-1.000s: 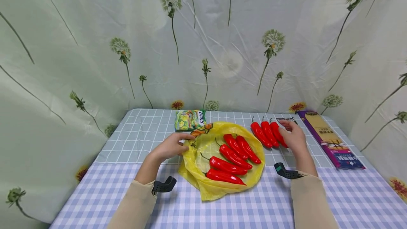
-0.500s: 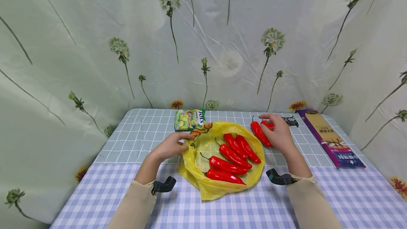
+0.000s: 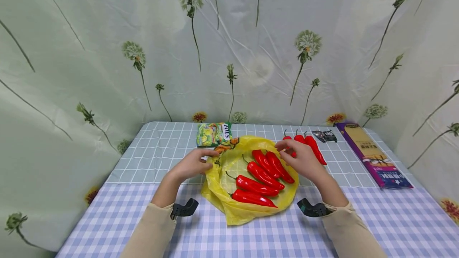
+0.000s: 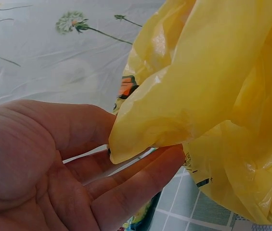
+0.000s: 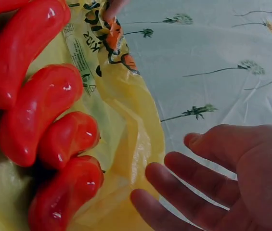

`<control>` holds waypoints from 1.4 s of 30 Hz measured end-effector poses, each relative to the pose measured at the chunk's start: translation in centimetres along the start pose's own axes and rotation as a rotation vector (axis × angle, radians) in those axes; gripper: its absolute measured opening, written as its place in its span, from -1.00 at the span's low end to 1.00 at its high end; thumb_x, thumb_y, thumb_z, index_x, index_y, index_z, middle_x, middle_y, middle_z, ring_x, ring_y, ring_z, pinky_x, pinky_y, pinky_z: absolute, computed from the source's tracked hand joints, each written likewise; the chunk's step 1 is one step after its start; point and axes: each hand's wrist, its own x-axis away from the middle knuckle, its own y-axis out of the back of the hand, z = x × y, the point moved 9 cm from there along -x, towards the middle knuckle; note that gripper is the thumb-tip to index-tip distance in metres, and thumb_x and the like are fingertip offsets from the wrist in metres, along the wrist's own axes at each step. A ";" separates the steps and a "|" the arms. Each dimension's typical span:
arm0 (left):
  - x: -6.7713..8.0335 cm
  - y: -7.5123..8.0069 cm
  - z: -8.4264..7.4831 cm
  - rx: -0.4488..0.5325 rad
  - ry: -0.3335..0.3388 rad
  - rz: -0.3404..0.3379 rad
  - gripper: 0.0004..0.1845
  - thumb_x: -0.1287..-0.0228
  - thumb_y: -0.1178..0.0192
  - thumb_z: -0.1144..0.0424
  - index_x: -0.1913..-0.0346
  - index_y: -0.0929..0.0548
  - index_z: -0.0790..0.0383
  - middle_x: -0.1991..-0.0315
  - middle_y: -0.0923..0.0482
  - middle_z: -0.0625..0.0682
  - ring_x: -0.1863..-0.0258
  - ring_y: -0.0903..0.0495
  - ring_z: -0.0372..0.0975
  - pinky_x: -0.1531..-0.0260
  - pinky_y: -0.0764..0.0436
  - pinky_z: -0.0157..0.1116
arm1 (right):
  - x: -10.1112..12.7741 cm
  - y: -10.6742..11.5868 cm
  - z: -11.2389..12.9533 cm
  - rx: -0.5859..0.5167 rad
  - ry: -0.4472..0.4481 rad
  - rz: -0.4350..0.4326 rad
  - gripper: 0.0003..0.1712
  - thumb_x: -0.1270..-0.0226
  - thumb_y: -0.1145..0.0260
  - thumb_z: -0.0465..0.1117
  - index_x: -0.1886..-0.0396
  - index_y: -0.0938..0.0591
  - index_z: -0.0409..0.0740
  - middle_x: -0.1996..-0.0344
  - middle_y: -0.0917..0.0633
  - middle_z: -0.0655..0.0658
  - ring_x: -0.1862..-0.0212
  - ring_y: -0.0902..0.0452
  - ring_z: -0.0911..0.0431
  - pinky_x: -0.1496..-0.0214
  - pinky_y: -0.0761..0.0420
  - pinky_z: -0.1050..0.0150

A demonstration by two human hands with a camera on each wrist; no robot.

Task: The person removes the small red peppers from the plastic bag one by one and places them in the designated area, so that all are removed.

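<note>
The table (image 3: pixel 244 243) extends past both sides of the bag (image 3: pixel 244 215), which contains five peppers (image 3: pixel 257 185), three loose peppers (image 3: pixel 316 150) lie beyond its right rim, the right hand (image 3: pixel 300 159) there has parted, unloaded fingers (image 5: pixel 181 190), and the left hand (image 3: pixel 191 166) grips its left rim.

Beige and Black, with a Touch of Green

The left sleeve (image 3: pixel 148 232), at seven o'clock in the head view, is plain beige and reaches to the wrist. The right sleeve (image 3: pixel 353 232), between four and five o'clock, matches it, its cuff softly creased. A curved black left wrist device (image 3: pixel 184 208) shows small dots. The black right wrist device (image 3: pixel 315 209) bears a green patch at its nine o'clock end. The left hand (image 3: pixel 195 164) and right hand (image 3: pixel 300 157) are bare.
</note>
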 end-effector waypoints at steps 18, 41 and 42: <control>-0.1 0.1 -0.3 -0.027 -0.021 -0.003 -0.54 -0.27 -0.12 0.46 -0.25 -0.57 0.34 -0.24 -0.52 0.25 0.37 -0.55 -0.22 0.38 -0.57 -0.31 | -0.2 -2.2 -0.9 0.105 -0.107 0.088 -0.65 -0.31 -0.36 -0.25 -0.09 -0.66 -0.11 -0.05 -0.71 -0.20 -0.09 -0.64 -0.15 -0.01 -0.72 0.00; -0.3 -0.1 0.0 -0.018 -0.003 -0.004 -0.53 -0.27 -0.13 0.46 -0.26 -0.57 0.32 -0.32 -0.46 0.28 0.19 -0.63 -0.16 0.29 -0.68 -0.29 | 0.1 -5.3 -2.0 0.190 -0.079 0.270 -0.41 -0.21 -0.47 -0.18 -0.26 -0.55 -0.05 -0.19 -0.60 -0.21 -0.16 -0.54 -0.09 -0.10 -0.68 -0.06; -0.3 -0.1 0.1 -0.015 0.000 -0.003 -0.54 -0.28 -0.13 0.46 -0.26 -0.57 0.32 -0.32 -0.46 0.28 0.19 -0.63 -0.16 0.29 -0.68 -0.28 | 0.1 -5.4 -1.8 0.180 -0.065 0.278 -0.42 -0.22 -0.46 -0.20 -0.26 -0.55 -0.05 -0.19 -0.60 -0.21 -0.17 -0.53 -0.10 -0.11 -0.67 -0.07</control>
